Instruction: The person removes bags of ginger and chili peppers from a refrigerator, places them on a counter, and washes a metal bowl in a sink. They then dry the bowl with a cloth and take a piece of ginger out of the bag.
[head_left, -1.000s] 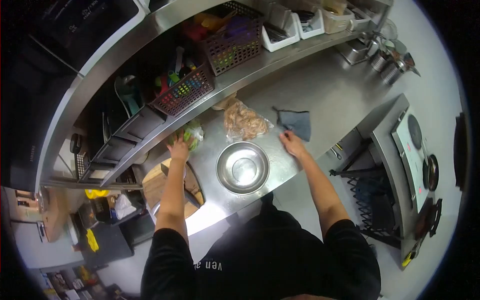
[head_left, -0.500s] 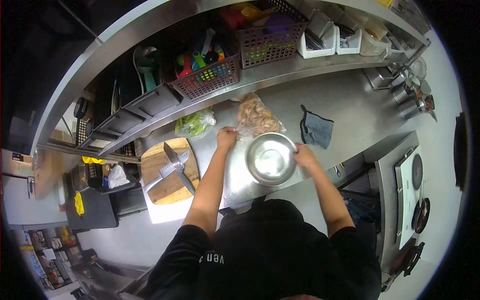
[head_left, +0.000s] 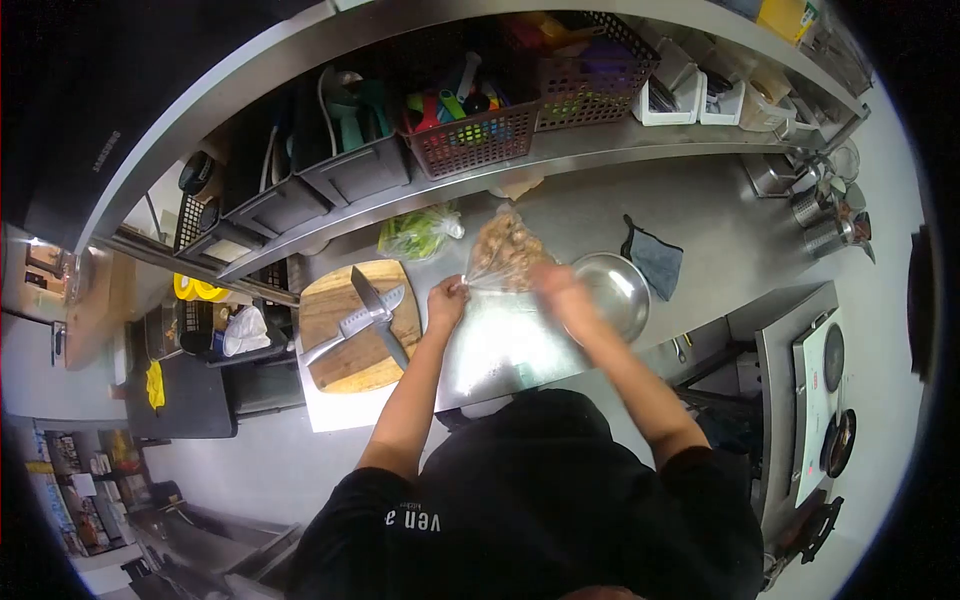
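Your left hand [head_left: 447, 300] is out in front, with the bare forearm stretched forward and the elbow slightly bent. Its fingers are pinched tight together at the tips, back of the hand up. Your right hand [head_left: 556, 287] is also forward, level with the left and near it but not touching. It's blurred, so the finger pose is unreadable. The right forearm angles in from the right.

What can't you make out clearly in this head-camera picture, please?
Blurred: the right hand, smeared by motion in the head view; its grip is unreadable.
Too small: the brownish pieces in the bag and the utensils in the red basket.
Hidden: the left side of the metal bowl, behind the right hand.
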